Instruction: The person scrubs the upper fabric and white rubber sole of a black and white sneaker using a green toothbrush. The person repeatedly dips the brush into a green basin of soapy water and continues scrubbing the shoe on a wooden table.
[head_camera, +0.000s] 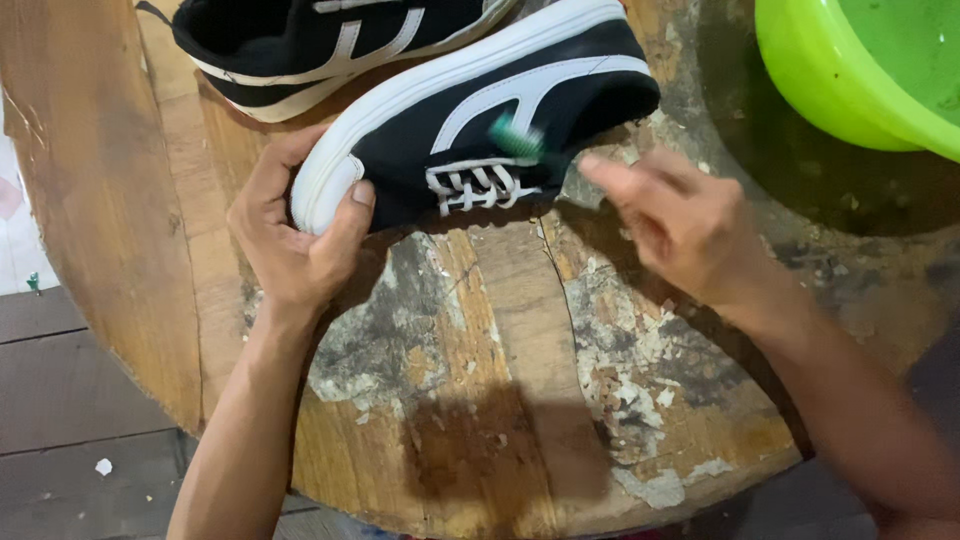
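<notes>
Left hand (300, 235) gripping black sneaker (480, 120) by its toe, heel up-right; right hand (680, 225) around blurred green brush (517, 138).

Shoe (500, 110) lies on table (500, 400), toe to the left, tipped on its side. L hand (290, 225) grips toe end; R hand (680, 220) at right, beside laces, w/ brush (517, 138) against shoe's side. 2nd shoe (330, 45) behind, upper left, just beside 1st. Basin (860, 70) on table, far right, well apart from shoes.
</notes>
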